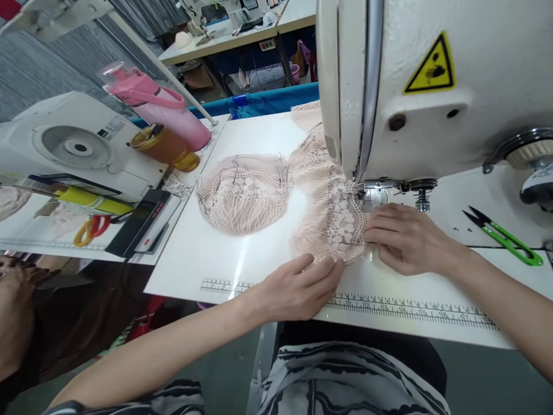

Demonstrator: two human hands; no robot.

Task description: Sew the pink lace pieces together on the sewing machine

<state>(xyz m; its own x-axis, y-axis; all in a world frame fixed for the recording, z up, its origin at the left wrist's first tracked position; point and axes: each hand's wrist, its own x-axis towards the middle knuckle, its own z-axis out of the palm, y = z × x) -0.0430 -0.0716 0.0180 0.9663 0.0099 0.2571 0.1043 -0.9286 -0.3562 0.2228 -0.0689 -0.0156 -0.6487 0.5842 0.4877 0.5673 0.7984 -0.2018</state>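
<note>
Pale pink lace fabric (341, 222) lies under the needle area of a white sewing machine (415, 127). My left hand (305, 285) has its fingers closed on the lace's near edge. At the right edge of the lace, close to the presser foot, my right hand (401, 239) pinches the fabric with bent fingers. A second lace piece, shaped like a rounded cup (246, 196), rests on the white table to the left, with dark loose threads along its top. The fingertips partly hide the fabric edge.
Green thread snips (505, 236) lie right of the machine head. A printed ruler (389, 305) runs along the table's front edge. At left stand a pink bottle (159, 106), an amber cup (166, 150) and another machine (78, 144). Another person's hand (15, 311) shows at far left.
</note>
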